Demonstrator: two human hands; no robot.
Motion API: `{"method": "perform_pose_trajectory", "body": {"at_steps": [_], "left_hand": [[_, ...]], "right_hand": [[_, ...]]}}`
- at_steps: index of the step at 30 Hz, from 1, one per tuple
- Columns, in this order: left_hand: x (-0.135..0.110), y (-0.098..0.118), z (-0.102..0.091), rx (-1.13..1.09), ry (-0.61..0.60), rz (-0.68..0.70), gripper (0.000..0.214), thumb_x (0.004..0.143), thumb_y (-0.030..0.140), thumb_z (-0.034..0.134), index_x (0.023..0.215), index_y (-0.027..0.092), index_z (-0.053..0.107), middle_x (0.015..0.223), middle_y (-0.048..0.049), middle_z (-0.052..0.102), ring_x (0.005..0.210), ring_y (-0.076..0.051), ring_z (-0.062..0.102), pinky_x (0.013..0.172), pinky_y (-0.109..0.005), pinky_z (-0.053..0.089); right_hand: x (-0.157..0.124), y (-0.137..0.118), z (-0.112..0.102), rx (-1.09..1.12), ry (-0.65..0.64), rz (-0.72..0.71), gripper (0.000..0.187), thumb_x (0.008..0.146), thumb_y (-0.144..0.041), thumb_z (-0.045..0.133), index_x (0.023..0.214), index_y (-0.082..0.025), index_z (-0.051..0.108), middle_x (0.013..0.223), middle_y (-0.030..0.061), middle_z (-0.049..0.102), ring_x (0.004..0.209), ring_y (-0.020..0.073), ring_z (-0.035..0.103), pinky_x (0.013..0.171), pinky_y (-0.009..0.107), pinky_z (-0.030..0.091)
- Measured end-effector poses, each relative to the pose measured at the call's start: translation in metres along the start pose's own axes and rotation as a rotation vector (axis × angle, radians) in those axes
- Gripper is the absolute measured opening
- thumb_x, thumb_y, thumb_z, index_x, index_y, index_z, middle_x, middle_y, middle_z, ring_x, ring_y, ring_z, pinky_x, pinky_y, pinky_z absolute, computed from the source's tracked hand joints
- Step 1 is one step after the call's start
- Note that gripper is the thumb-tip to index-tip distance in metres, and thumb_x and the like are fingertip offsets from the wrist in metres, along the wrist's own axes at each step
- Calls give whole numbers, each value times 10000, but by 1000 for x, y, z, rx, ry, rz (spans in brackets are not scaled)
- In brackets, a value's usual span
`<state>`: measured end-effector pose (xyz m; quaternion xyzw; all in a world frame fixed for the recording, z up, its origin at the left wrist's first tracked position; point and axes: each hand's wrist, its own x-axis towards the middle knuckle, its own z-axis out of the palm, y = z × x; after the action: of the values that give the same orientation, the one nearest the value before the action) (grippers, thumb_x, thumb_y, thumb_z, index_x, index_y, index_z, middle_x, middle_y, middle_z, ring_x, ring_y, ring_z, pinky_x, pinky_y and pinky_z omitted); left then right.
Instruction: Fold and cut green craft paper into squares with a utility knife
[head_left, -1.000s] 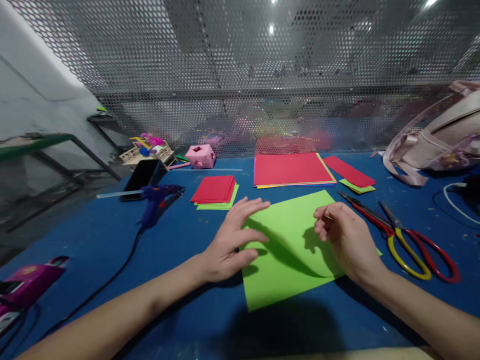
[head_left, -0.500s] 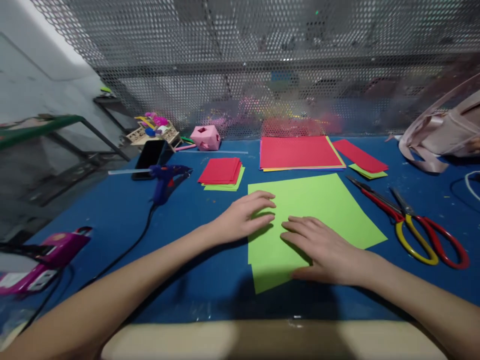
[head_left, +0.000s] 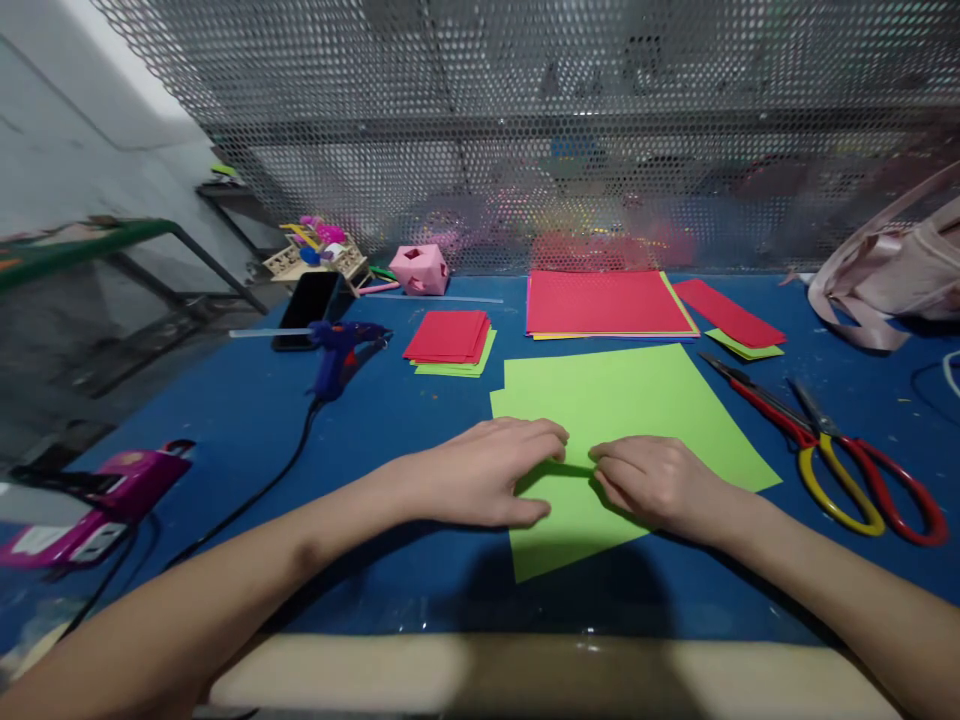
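Sheets of bright green paper lie on the blue table, with edges that do not line up. My left hand rests on their left part, fingers bent over the green paper and thumb held apart from them. My right hand is closed, its fingertips pinched at a green paper edge that runs between the two hands, with a dark shadow line below it. How many layers lie under the fingers is hidden.
Large scissors and a red-handled cutter lie right. Behind are stacked red sheets, red and green squares and a pink paper shape. Left are a blue glue gun, a phone and a magenta power strip.
My left hand has moved nearer and its fingers have curled over the paper. My right hand has closed from spread fingers to a pinch. A green corner now juts out on the left.
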<state>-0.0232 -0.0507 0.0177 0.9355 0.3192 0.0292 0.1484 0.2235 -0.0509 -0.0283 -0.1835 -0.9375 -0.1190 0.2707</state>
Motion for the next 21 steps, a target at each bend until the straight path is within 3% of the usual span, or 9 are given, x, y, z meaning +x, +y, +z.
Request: {"method": "perform_pose_trajectory", "body": {"at_steps": [2,4,11,14,16,18,21], "left_hand": [[-1,-2,-1,94,24,-15,213,844,219,595,1056,198,606,1222,-80,632,1067,-224,637,885,-312,490],[-1,-10,-3,159,53,-18,206,829,139,562,1013,207,627,1183,-64,653,1032,-209,649,860,-298,495],[-1,-56,-6,170,225,2,287,822,95,541,1020,240,688,1284,-41,634,1098,-195,635,857,-290,516],[6,-63,-1,138,269,-9,288,851,104,510,1046,219,687,1232,-60,668,1044,-191,668,835,-286,535],[12,-62,0,46,340,8,246,874,160,513,1058,189,674,1167,-77,701,1025,-192,682,840,-283,546],[16,-59,-4,-54,469,10,221,887,238,529,1040,164,671,1089,-90,729,1001,-199,693,852,-287,552],[18,-56,-18,-125,656,-49,264,897,317,536,1057,152,666,1084,-107,731,992,-211,697,878,-307,551]], "right_hand": [[3,-1,-4,-4,69,-2,123,911,-102,532,849,-134,633,824,81,738,698,153,673,652,275,561],[5,-2,-8,-4,122,-18,70,883,-91,571,868,-126,630,824,86,741,703,161,675,667,288,565],[6,-4,-14,-1,210,-5,73,847,-83,613,898,-135,614,823,81,744,675,150,663,630,277,543],[6,-4,-13,-3,168,-25,35,866,-137,612,900,-133,621,842,83,743,667,155,657,614,287,525],[6,-4,-12,-21,80,-32,133,901,-243,599,938,-120,634,905,105,744,726,183,675,639,316,530],[6,-3,-10,-58,3,-14,226,924,-302,570,995,-100,642,994,135,740,825,221,690,688,349,536],[6,-1,-7,-114,-8,41,234,932,-231,530,1089,-94,635,1119,156,717,970,253,676,795,388,531]]}}
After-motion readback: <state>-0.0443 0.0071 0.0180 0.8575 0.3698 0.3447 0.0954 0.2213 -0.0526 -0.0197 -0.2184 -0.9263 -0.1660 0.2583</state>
